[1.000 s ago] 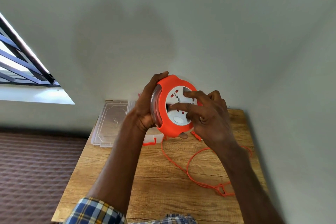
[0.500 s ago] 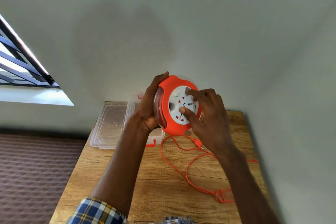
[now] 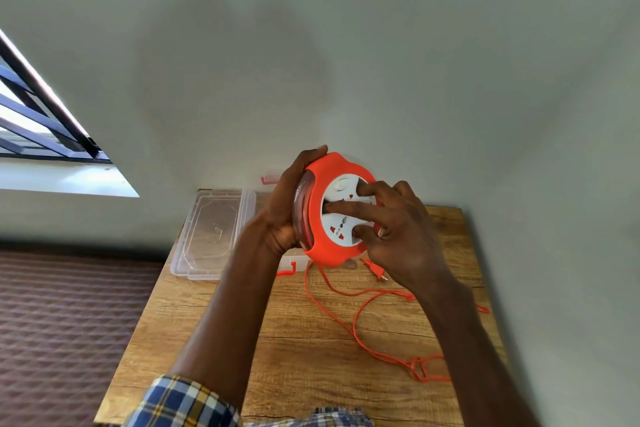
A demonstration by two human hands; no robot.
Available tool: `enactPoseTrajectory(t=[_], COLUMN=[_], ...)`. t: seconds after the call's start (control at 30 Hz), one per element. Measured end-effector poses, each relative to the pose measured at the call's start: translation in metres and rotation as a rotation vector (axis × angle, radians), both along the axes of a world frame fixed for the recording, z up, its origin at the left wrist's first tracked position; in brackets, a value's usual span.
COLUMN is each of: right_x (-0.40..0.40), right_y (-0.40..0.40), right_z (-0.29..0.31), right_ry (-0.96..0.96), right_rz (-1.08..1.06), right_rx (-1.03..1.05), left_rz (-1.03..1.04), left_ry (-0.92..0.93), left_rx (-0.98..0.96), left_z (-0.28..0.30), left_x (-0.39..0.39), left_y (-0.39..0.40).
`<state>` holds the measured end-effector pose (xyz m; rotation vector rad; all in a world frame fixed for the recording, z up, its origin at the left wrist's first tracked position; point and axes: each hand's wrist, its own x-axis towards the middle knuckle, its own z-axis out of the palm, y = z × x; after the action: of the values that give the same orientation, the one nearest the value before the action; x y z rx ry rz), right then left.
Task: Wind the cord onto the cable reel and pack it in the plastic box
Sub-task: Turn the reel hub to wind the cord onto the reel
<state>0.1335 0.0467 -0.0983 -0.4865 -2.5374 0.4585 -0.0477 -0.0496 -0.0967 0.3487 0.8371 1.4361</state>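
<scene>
Held up above the worktop (image 3: 214, 340): the orange cable reel (image 3: 327, 218), clamped on its rim in the left hand (image 3: 289, 208), thumb hooked over the top edge, fingers curled round the back. On the white socket face, the right hand (image 3: 398, 236), fingers bent and pressing into the disc, index laid straight across the middle, no pinch, nothing enclosed. Wound turns of orange cord (image 3: 349, 321) visible through the clear side of the reel, right against the left palm. Dropping from under the grip, the loose length, trailing down onto the wood, looping below the right wrist and ending in a tangle near the right forearm. Just under the right hand, the plug (image 3: 377, 272), lying flat on the wood. Behind the left-hand grip and partly hidden by it, the clear plastic box (image 3: 294, 258) with orange clips, open. Beside that, further out from the left hand, the transparent lid (image 3: 213, 232), lying flat. Lowest of all, a checked sleeve (image 3: 180, 402) on the left arm.
</scene>
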Motion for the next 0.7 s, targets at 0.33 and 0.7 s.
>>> enactPoseTrajectory(t=[0.33, 0.7], right_x=[-0.013, 0.002], right_y=[-0.019, 0.006], right_z=[0.008, 0.007], right_ry=[0.131, -0.007], right_rz=[-0.326, 0.163], right_rx=[-0.113, -0.027], left_rz=[0.117, 0.055], left_ry=[-0.02, 0.0], left_rx=[0.077, 0.02], left_z=[0.001, -0.005], left_x=[0.007, -0.01], left_y=[0.005, -0.001])
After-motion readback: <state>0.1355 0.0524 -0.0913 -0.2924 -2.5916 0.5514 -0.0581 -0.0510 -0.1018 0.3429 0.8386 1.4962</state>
